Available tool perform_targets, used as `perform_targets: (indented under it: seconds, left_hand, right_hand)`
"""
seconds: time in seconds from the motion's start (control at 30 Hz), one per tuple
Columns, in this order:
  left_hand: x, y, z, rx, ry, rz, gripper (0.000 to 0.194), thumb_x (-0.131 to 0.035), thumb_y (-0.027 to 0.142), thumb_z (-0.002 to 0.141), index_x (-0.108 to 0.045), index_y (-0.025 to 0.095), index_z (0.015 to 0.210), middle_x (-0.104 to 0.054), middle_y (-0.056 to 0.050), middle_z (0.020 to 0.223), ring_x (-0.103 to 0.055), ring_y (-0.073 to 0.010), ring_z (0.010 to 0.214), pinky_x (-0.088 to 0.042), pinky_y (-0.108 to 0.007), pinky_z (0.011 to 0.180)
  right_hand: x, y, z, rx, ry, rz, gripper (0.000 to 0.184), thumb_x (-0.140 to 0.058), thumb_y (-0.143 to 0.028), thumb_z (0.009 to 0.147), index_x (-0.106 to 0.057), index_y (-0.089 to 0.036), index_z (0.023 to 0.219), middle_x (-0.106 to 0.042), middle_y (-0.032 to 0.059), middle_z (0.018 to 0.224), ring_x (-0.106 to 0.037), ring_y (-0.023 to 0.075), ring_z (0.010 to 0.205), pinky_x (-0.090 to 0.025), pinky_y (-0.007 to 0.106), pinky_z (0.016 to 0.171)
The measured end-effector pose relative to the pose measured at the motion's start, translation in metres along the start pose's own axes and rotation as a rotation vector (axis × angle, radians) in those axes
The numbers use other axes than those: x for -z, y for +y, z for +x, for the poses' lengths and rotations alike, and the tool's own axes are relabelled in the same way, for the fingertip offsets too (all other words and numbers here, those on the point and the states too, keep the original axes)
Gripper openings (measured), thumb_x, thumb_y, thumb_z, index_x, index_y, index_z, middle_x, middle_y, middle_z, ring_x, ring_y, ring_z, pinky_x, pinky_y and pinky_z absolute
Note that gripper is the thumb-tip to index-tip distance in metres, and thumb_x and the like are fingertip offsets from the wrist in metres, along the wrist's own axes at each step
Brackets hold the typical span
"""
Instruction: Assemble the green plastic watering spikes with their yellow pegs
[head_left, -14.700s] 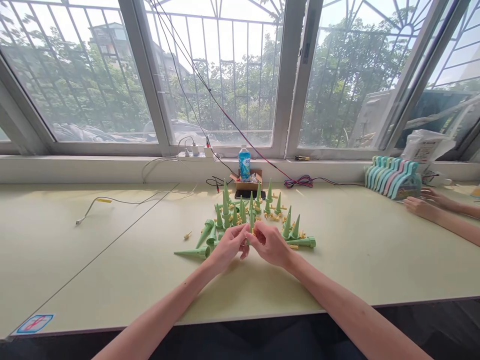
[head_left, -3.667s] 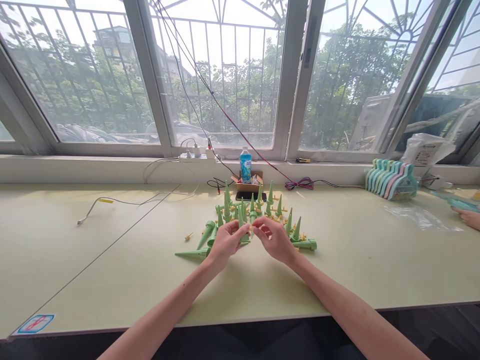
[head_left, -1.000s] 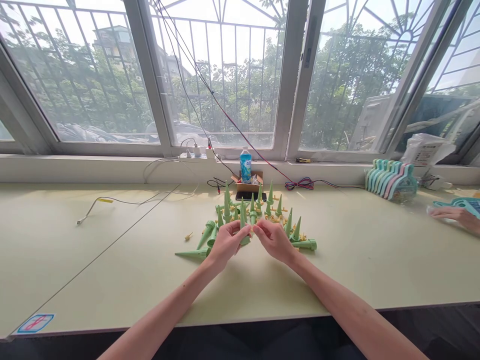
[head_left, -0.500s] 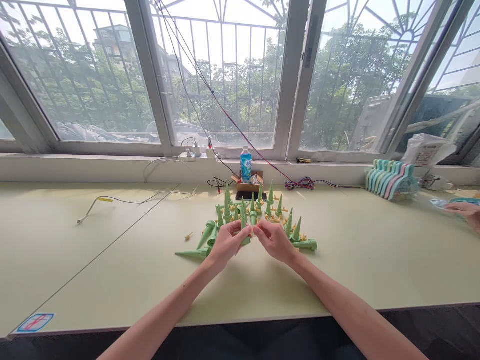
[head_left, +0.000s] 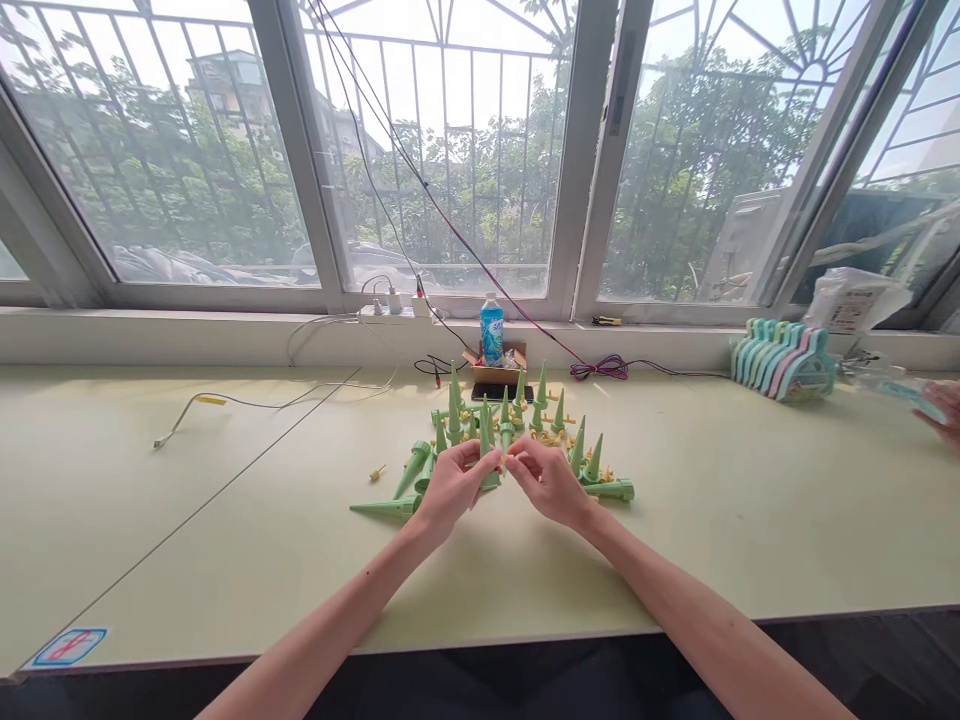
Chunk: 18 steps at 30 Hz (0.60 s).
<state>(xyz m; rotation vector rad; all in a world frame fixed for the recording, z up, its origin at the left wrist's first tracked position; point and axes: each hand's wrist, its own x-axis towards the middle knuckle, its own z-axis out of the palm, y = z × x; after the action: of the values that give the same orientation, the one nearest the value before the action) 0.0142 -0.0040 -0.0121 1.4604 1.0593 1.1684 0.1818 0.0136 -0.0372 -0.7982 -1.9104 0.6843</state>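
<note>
My left hand (head_left: pixel 454 487) is closed around a green plastic watering spike (head_left: pixel 486 440), its pointed end up and its wider end low by the fingers. Close beside it, my right hand (head_left: pixel 550 484) pinches at the spike's side; whatever lies between those fingertips is hidden or too small to name. Behind both hands stand several more green spikes (head_left: pixel 541 392), some with small yellow valve pieces (head_left: pixel 559 437) at their bases. Other spikes lie on their sides, such as the green spike (head_left: pixel 386 507) left of my left hand.
A loose yellow piece (head_left: pixel 376 473) lies to the left. Behind the spikes are a dark phone (head_left: pixel 480 393), a small carton and a blue bottle (head_left: pixel 492 330). Cables (head_left: pixel 600 368) cross the table's back. Pastel hangers (head_left: pixel 784 362) stand right, near another person's hand (head_left: pixel 943 408).
My hands stay nearly in place, with slight finger motion at the spike. At the far right, the other person's hand has shifted, lifting a pale blue-green item.
</note>
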Motion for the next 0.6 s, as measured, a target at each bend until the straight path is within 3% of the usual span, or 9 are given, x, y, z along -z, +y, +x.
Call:
perform_targets:
  seconds: [0.3,0.6]
  left_hand:
    - [-0.0002,-0.0006,-0.0007,0.003,-0.018,0.002,0.036,-0.065,0.050,0.077,-0.064,0.015,0.079,-0.060,-0.002,0.073,-0.033,-0.0027,0.042,-0.025,-0.017,0.036]
    - [-0.0002,0.0009,-0.0008,-0.009,-0.009,-0.004,0.038,-0.063,0.053,0.077,-0.062,0.015,0.075,-0.056,0.000,0.070,-0.032,-0.0027,0.041,-0.024,-0.019,0.037]
  right_hand:
    - [0.0003,0.0011,0.0015,-0.001,0.034,-0.083,0.043,-0.040,-0.047,0.095,-0.053,-0.017,0.067,-0.039,-0.0036,0.057,-0.030,0.0092,0.051,-0.026,0.024,0.049]
    - [-0.0004,-0.0015,-0.0001,-0.025,-0.008,0.010,0.031,-0.045,-0.050,0.093,-0.052,-0.020,0.088,-0.039,-0.0067,0.052,-0.028,0.0096,0.046,-0.024,0.024,0.046]
